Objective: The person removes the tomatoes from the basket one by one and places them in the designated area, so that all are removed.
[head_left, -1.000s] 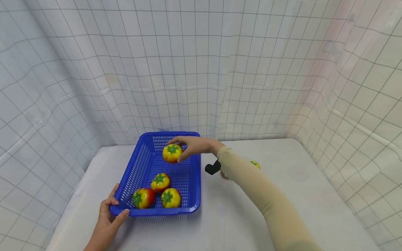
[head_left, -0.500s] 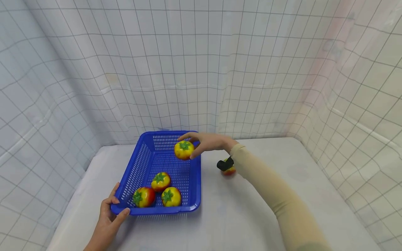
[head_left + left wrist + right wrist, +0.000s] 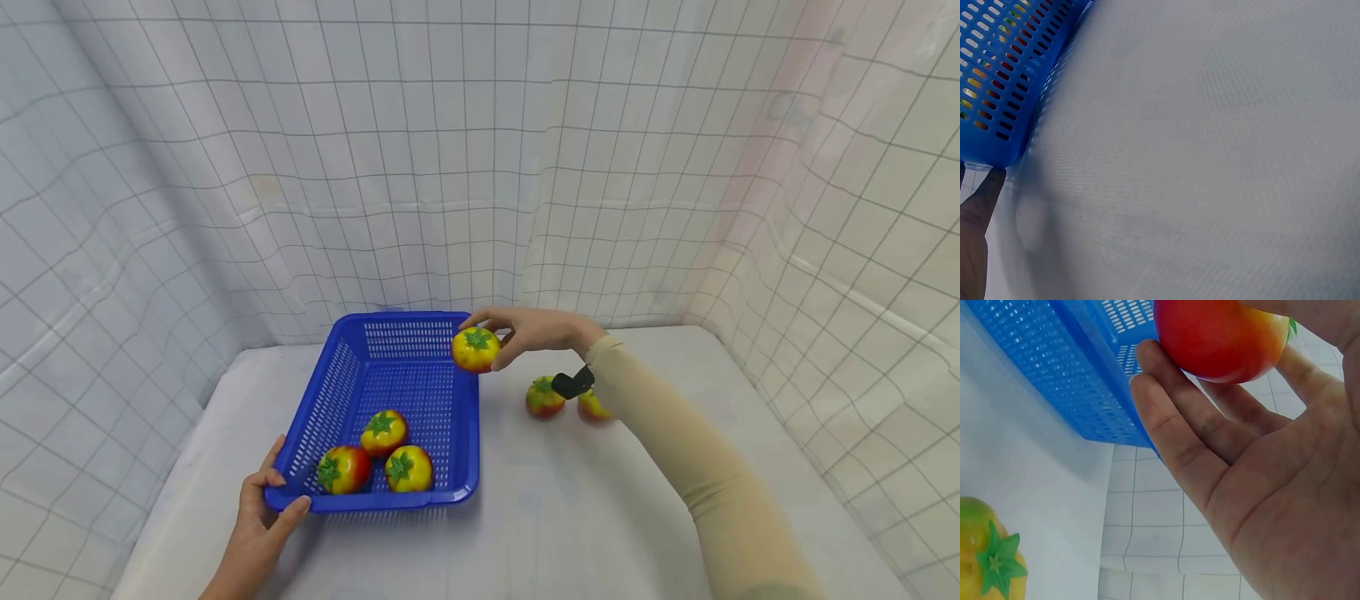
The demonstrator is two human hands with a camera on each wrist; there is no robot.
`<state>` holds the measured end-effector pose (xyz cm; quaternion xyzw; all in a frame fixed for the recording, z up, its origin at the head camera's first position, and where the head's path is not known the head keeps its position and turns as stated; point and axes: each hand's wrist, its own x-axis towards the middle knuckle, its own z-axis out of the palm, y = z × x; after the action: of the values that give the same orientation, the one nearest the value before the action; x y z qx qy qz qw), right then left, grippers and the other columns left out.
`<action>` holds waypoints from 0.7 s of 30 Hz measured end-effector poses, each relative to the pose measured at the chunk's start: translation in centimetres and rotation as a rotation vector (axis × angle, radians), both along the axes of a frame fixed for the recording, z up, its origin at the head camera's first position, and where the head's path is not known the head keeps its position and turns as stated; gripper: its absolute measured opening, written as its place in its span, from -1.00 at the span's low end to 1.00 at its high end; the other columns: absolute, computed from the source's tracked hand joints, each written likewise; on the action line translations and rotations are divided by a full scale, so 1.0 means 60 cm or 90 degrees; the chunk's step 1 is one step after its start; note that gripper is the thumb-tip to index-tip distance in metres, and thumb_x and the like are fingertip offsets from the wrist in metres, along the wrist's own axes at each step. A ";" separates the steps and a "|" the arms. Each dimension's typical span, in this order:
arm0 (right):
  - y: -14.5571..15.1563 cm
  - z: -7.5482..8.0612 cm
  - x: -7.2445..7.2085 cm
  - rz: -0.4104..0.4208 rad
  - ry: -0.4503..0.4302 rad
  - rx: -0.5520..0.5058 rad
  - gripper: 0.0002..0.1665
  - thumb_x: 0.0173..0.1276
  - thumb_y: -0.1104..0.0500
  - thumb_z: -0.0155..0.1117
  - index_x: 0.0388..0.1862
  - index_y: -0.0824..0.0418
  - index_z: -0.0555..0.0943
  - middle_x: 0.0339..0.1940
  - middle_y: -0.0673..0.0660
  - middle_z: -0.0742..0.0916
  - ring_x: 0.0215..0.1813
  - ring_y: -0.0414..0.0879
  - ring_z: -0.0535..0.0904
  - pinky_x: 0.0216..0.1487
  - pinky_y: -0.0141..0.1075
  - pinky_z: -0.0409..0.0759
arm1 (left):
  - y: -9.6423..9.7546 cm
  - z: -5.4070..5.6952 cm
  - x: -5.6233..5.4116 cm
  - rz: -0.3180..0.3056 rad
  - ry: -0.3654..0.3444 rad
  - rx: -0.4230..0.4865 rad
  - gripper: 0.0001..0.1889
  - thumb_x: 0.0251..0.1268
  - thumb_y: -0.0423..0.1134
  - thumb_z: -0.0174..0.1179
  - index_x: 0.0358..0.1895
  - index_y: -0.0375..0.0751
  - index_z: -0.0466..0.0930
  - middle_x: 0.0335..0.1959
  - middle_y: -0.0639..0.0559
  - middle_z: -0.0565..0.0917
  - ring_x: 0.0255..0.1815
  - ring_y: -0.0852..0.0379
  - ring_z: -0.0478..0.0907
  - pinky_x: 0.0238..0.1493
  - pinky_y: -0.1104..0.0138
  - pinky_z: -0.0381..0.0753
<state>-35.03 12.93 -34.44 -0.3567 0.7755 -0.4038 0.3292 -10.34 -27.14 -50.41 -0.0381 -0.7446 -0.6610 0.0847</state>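
Observation:
My right hand (image 3: pixel 532 329) pinches a yellow and red tomato (image 3: pixel 476 350) with a green leafy top, held above the right rim of the blue plastic basket (image 3: pixel 471 433). In the right wrist view the tomato's red underside (image 3: pixel 1219 340) shows between the thumb and fingers. At the basket's near left corner, my left hand (image 3: pixel 258 517) grips the rim, thumb at the front and fingers along the side. Inside the basket, near its front, lie three more tomatoes: one on the left (image 3: pixel 343 470), one behind (image 3: pixel 383 433) and one on the right (image 3: pixel 408 469).
Two tomatoes sit on the white table (image 3: pixel 540 517) right of the basket: one beneath my wrist (image 3: pixel 545 397), the other (image 3: pixel 594 406) partly covered by my sleeve. A black wrist camera (image 3: pixel 573 383) hangs below the right wrist. Gridded white curtains (image 3: pixel 420 167) surround the table.
My right hand has carried the tomato from over the basket's inside rightward to its right rim. The tomatoes on the table have come out from behind the arm. The left hand stays put.

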 end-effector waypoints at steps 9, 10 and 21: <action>0.032 0.004 0.001 -0.006 0.016 0.022 -0.15 0.23 0.11 0.51 0.46 -0.24 0.38 0.43 0.05 0.44 0.36 0.08 0.43 0.26 -0.05 0.54 | -0.001 -0.002 -0.002 0.000 0.004 0.006 -0.59 0.55 -0.50 0.02 0.18 -0.12 0.01 0.70 0.01 -0.28 0.51 -0.28 -0.12 0.08 0.63 0.46; 0.036 0.004 0.002 -0.008 0.015 0.024 -0.14 0.23 0.11 0.51 0.47 -0.24 0.38 0.42 0.05 0.45 0.35 0.09 0.44 0.26 -0.04 0.53 | -0.001 -0.002 -0.002 0.000 0.003 0.005 -0.59 0.55 -0.49 0.02 0.18 -0.12 0.00 0.70 0.02 -0.28 0.51 -0.29 -0.12 0.07 0.64 0.46; 0.069 -0.001 0.008 -0.014 0.007 0.033 -0.12 0.22 0.16 0.51 0.48 -0.24 0.39 0.43 0.00 0.45 0.39 0.09 0.41 0.29 -0.02 0.51 | -0.002 -0.005 -0.002 -0.006 0.004 0.007 -0.60 0.57 -0.48 0.01 0.16 -0.08 0.01 0.70 0.06 -0.27 0.39 0.26 0.08 0.10 0.63 0.45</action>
<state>-34.57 17.07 -34.50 -0.3420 0.7913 -0.3853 0.3292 -10.47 -27.28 -50.69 -0.0431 -0.7404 -0.6655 0.0843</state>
